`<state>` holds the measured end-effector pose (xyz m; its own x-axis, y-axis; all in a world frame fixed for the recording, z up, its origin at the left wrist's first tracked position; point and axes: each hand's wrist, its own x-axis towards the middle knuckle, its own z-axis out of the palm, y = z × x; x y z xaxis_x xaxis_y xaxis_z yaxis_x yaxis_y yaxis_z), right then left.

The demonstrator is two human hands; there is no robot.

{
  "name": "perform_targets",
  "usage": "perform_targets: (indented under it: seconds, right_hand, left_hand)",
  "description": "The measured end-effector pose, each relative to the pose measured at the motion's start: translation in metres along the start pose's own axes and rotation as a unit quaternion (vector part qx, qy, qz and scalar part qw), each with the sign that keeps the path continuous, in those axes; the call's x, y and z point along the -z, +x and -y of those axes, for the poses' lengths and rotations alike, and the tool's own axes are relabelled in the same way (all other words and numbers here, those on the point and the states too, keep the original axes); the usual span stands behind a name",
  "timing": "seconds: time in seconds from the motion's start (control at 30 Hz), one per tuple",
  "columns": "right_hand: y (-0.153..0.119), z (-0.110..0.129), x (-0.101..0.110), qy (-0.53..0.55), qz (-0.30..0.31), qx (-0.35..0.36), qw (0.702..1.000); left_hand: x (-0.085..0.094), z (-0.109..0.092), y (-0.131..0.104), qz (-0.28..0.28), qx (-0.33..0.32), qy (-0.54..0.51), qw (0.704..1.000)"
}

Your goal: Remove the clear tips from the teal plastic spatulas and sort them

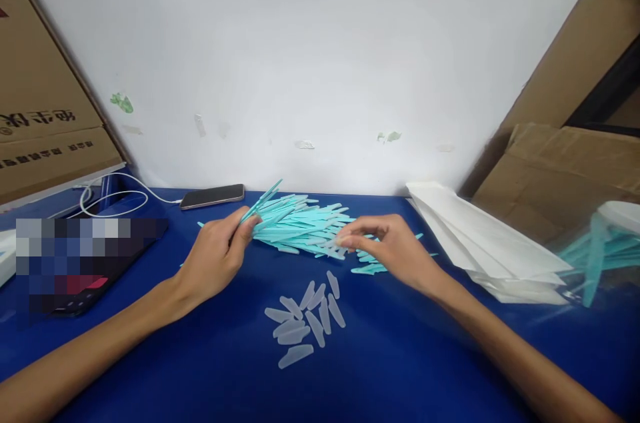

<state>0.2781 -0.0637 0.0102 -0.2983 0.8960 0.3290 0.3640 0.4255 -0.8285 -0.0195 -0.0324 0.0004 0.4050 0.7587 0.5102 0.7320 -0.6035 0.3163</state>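
A heap of thin turquoise sticks (295, 222) lies on the blue table (380, 356) near the wall. At the heap's left end, my left hand (220, 250) is closed around a few turquoise sticks (267, 196) that point up and right. My right hand (387, 246) pinches at the heap's right side, thumb and forefinger together on what looks like a small translucent piece (336, 246). More turquoise sticks lie partly hidden behind that hand. Several translucent blade-shaped pieces (315, 326) are scattered on the table in front of the heap.
A phone (213, 196) with a white cable lies back left, with a dark, partly pixelated device (115, 263) nearer. White paper bags (490, 243) are stacked at right beside a clear container (613, 250) of turquoise sticks. Cardboard boxes (45, 76) stand at both sides.
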Motion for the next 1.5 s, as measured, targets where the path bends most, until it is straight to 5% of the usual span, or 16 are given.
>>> perform_targets:
  seconds: [0.17, 0.27, 0.6, 0.87, 1.1, 1.3, 1.5]
  right_hand:
    - [-0.006, -0.001, 0.005, -0.013, 0.235, -0.033, 0.971]
    - [-0.008, -0.004, 0.008, -0.009, 0.288, -0.039, 0.957]
    - [-0.008, 0.003, 0.001, -0.079, 0.239, -0.046, 0.967]
    - [-0.004, -0.002, -0.008, -0.143, 0.042, -0.025, 0.989]
    - [-0.006, -0.007, -0.02, -0.123, 0.026, 0.035, 0.991]
    - [-0.006, -0.001, -0.023, -0.131, -0.05, 0.086, 0.986]
    - [-0.009, 0.005, -0.032, -0.061, -0.055, 0.084, 0.993]
  left_hand:
    - [-0.002, 0.0, -0.003, 0.002, 0.045, -0.044, 0.998]
    - [-0.002, 0.0, -0.002, 0.005, 0.045, -0.043, 0.998]
    - [-0.005, -0.004, -0.004, -0.001, 0.038, -0.066, 0.997]
    - [-0.01, -0.008, -0.009, -0.002, 0.019, -0.101, 0.995]
    - [-0.014, -0.017, -0.013, 0.035, 0.018, -0.102, 0.994]
    - [-0.019, -0.015, -0.012, 0.073, -0.006, -0.054, 0.996]
    - [-0.021, -0.021, -0.017, 0.101, -0.029, -0.044, 0.993]
